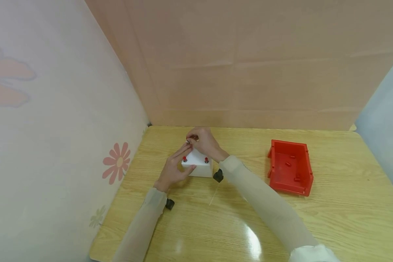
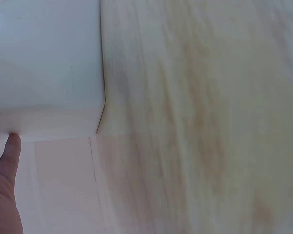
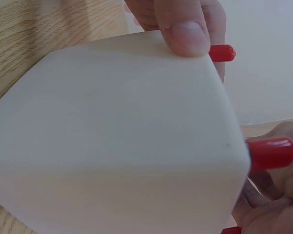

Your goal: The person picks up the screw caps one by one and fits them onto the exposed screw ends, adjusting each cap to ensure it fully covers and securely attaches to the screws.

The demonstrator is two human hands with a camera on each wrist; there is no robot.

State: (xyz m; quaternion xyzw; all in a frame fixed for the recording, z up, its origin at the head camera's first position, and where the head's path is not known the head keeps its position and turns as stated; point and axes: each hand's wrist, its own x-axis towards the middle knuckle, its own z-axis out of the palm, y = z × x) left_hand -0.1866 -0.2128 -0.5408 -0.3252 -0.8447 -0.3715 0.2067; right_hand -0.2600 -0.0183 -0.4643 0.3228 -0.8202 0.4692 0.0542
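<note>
A white box point(image 1: 198, 169) lies on the table, with red caps standing on its top: a left front cap point(image 1: 185, 159) and a right front cap point(image 1: 206, 160). My left hand point(image 1: 173, 171) grips the box, thumb against the front face, fingers stretched along the left side toward the far corner. Over that corner my right hand point(image 1: 203, 141) pinches a small red-capped post, mostly covered by the fingers. In the right wrist view the left thumb point(image 3: 188, 36) presses the box edge beside a red cap point(image 3: 222, 52); the right hand point(image 3: 278, 180) curls behind the box's top.
To the right stands a red open bin point(image 1: 288, 185) with several small red caps point(image 1: 288, 164) inside. Brown paper point(image 1: 249, 91) covers the back wall, and a flowered panel point(image 1: 68, 127) rises along the table's left side. A thin pale strip point(image 1: 214, 194) lies before the box.
</note>
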